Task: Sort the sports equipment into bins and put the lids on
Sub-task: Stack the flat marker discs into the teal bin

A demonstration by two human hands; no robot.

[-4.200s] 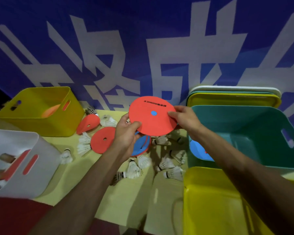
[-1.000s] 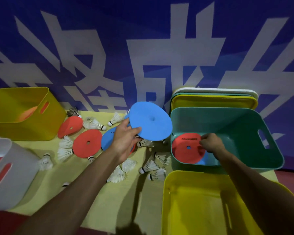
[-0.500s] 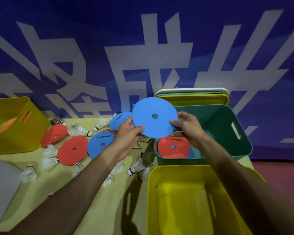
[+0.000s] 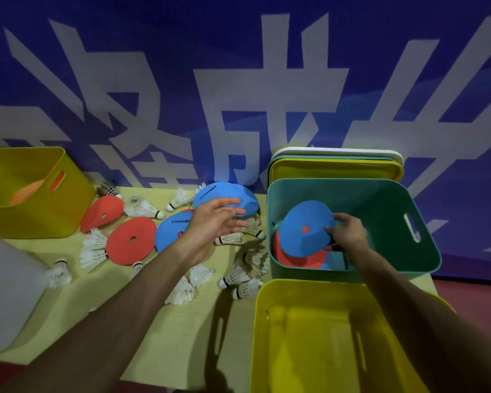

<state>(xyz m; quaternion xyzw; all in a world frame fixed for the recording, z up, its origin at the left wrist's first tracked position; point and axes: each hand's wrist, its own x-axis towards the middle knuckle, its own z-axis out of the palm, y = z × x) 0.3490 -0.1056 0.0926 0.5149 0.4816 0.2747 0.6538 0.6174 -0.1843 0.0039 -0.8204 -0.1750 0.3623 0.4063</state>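
blue disc (image 4: 305,228) mid-right of frame, above red disc (image 4: 287,256) inside teal bin (image 4: 380,199) | right hand (image 4: 347,231) pinches its edge | left hand (image 4: 210,225) empty, fingers spread, by second blue disc (image 4: 224,195), centre tabletop (image 4: 159,321) | step: binning discs; next probably release, then grasp second

Four bins (image 4: 338,181) stand on the table (image 4: 167,336): two yellow, one white, one teal. Three lids (image 4: 335,168) lean at its back edge. Three blue discs (image 4: 301,242) and three red discs (image 4: 125,248) show plainly (slivers of others peek from beneath). About fifteen shuttlecocks (image 4: 142,207), several overlapping.
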